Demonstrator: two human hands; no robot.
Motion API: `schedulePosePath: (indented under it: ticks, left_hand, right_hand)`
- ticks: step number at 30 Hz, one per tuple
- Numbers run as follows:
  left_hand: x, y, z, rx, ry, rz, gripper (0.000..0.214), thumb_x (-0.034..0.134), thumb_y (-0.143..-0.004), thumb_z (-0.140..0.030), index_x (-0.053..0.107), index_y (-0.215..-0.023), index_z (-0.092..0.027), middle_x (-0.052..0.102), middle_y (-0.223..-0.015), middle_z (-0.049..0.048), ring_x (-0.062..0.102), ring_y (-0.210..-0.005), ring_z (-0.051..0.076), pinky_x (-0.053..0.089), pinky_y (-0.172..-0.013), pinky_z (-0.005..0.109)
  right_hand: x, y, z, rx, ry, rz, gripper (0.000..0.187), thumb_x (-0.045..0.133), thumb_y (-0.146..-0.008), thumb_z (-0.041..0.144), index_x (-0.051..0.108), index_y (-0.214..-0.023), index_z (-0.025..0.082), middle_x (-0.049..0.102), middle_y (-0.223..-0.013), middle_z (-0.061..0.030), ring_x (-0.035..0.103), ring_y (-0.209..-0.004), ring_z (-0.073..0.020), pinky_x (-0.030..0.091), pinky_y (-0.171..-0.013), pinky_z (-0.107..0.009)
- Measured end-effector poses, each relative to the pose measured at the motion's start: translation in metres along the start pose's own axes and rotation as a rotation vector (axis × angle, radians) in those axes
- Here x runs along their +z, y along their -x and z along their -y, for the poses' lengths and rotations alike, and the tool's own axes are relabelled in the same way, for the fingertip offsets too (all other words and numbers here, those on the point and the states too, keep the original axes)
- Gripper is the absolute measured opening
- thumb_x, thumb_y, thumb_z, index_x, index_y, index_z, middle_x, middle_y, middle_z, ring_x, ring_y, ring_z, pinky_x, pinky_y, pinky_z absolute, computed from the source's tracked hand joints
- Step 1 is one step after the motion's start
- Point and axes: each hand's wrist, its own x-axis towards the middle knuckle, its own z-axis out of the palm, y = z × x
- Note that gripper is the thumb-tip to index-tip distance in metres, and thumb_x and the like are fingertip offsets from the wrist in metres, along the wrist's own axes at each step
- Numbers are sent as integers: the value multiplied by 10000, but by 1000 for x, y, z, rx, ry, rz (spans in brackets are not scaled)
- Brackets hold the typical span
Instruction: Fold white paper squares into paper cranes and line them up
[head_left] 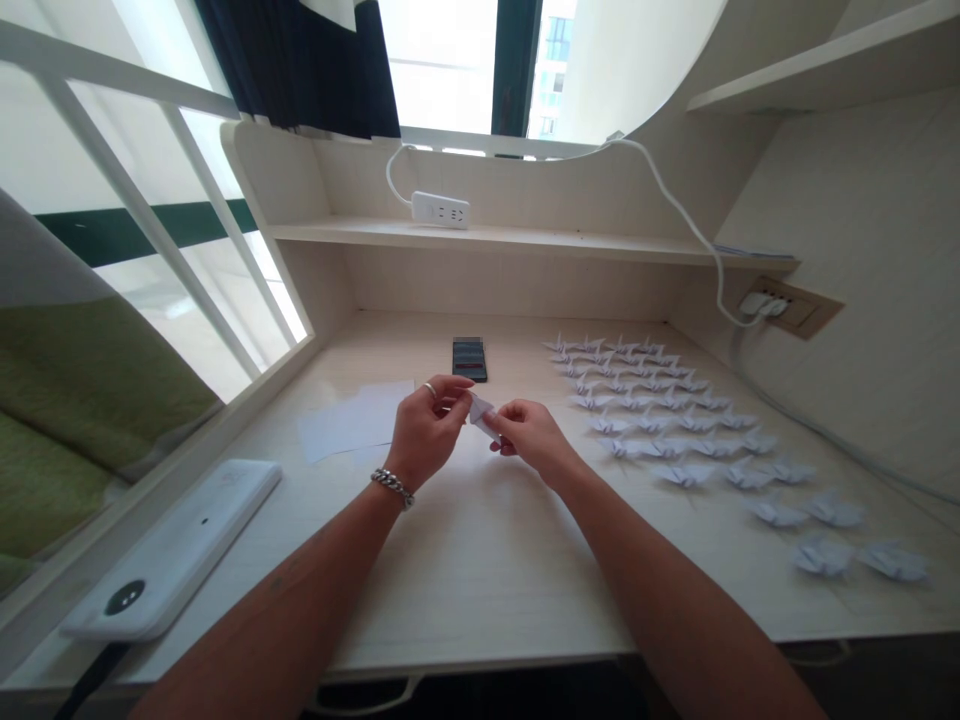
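Two bare hands are brought close together over the desk, both with the fingers pinched.

The left forearm is extended over the near edge of the desk, left of its middle, and the right forearm is extended over the same edge, right of its middle; both are slanted inward. The left hand is held well in from this edge, with its back shown; its index finger is stretched toward the right side edge, and the thumb is placed below it. The right hand is kept just beside, not touching the left one. Its thumb is pointed toward the left side edge, and its other fingers are curled underneath, partly hidden.
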Motion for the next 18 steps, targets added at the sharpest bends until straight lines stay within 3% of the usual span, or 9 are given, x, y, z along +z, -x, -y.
schedulePosePath:
  ticks: [4, 8, 11, 15, 18]
  left_hand:
    - [0, -1, -1, -47, 64, 11, 231, 673, -793, -278, 685, -987, -153, 701, -842, 51, 667, -698, 152, 528, -626, 258]
    - [2, -1, -4, -148, 207, 52, 293, 690, -765, -288, 667, -1011, -131, 704, -844, 59, 677, -756, 173, 550, -728, 315]
    - [3, 1, -7, -191, 240, 153, 324, 726, -746, -310, 673, -1011, -131, 721, -854, 67, 684, -784, 185, 553, -752, 327]
    - [5, 2, -5, -193, 146, 283, 245, 707, -780, -383, 680, -747, -142, 691, -685, 40, 672, -669, 175, 566, -687, 314]
    - [6, 1, -2, -265, 194, 243, 340, 682, -793, -428, 620, -614, -146, 641, -603, 14, 651, -602, 154, 590, -693, 335]
  right_hand:
    - [1, 3, 2, 14, -88, 131, 230, 719, -792, 293, 630, -651, 135, 663, -630, -30, 623, -524, -99, 477, -491, -189]
    - [1, 5, 4, 38, -135, 111, 205, 720, -776, 285, 625, -658, 147, 688, -636, -36, 625, -511, -101, 484, -488, -193]
    - [0, 5, 5, 30, -138, 92, 241, 731, -764, 330, 611, -653, 152, 690, -628, -41, 621, -512, -105, 488, -491, -201]
    - [-1, 4, 3, -13, -158, 115, 295, 769, -712, 382, 601, -643, 150, 683, -629, -36, 606, -512, -101, 480, -503, -214]
    - [-2, 2, 0, -78, -150, 164, 293, 799, -660, 371, 610, -661, 147, 667, -613, -12, 582, -508, -89, 458, -509, -213]
